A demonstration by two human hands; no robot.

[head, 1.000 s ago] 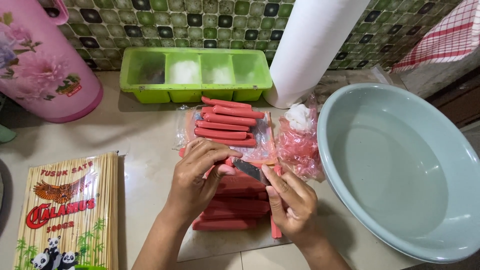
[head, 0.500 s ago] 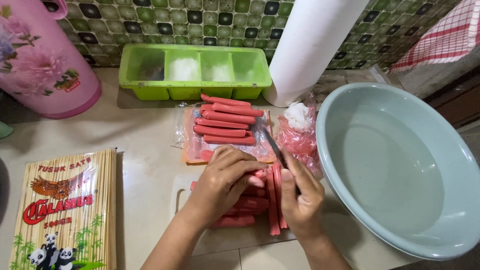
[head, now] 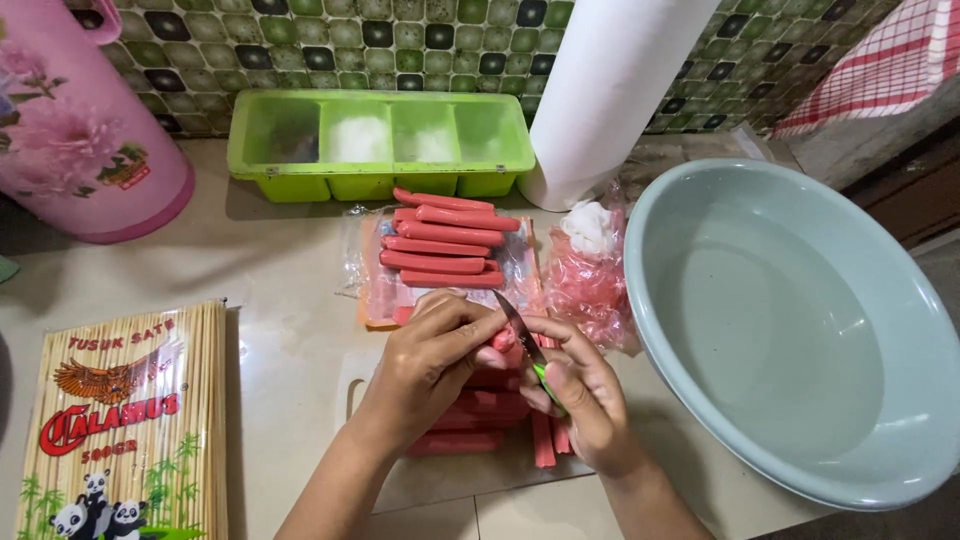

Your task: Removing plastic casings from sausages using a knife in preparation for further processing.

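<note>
Sausages (head: 445, 245) lie on an opened packet beyond the hands, whose left grip (head: 430, 365) pinches one sausage (head: 503, 340) while the right grip (head: 585, 400) holds a green-handled knife (head: 525, 340) against it, beside an empty basin (head: 800, 320).

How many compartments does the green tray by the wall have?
4, side by side in the green tray against the tiled wall: far left looks dark inside, the two middle ones hold something white, and the right one sits beside the paper roll.
</note>
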